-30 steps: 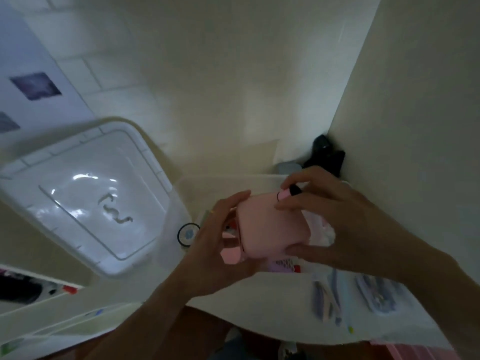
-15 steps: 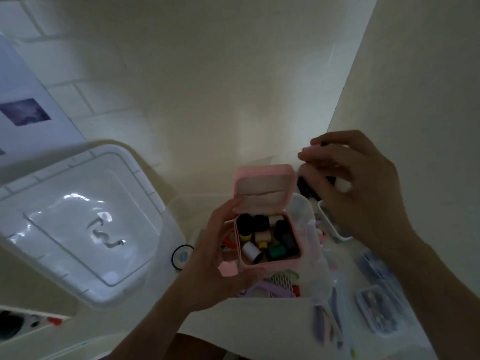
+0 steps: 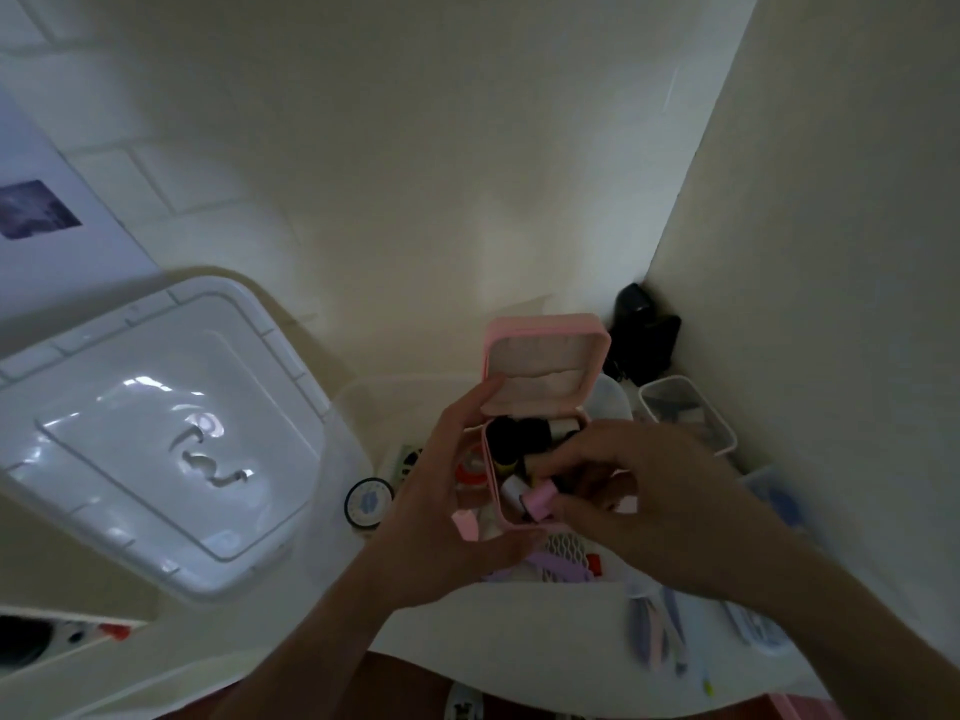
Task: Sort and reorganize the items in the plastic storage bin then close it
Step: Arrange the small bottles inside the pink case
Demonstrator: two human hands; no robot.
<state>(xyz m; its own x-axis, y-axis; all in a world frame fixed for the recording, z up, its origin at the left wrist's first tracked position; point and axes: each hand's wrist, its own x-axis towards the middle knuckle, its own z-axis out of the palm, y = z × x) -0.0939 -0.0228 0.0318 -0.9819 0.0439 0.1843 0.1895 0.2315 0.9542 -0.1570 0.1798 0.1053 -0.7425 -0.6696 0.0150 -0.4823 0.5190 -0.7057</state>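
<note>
My left hand (image 3: 447,506) grips a small pink box (image 3: 540,356) from its left side, above the clear plastic storage bin (image 3: 363,407). The box's hinged lid stands open. Several thread spools lie inside it, black, white and yellow among them. My right hand (image 3: 639,506) is over the box's front right and pinches a pink spool (image 3: 539,498) at the box's near edge. The bin's white lid (image 3: 156,433) lies off to the left, underside up.
A small clear tray (image 3: 691,413) and a black object (image 3: 644,335) sit in the corner by the right wall. A round tin (image 3: 368,504), a purple clip (image 3: 558,569) and packets lie in the bin under my hands. A wall stands close on the right.
The pink box was closed between both hands; its lid now stands open. My right hand reached toward the corner, then came back down with a pink spool at the box.
</note>
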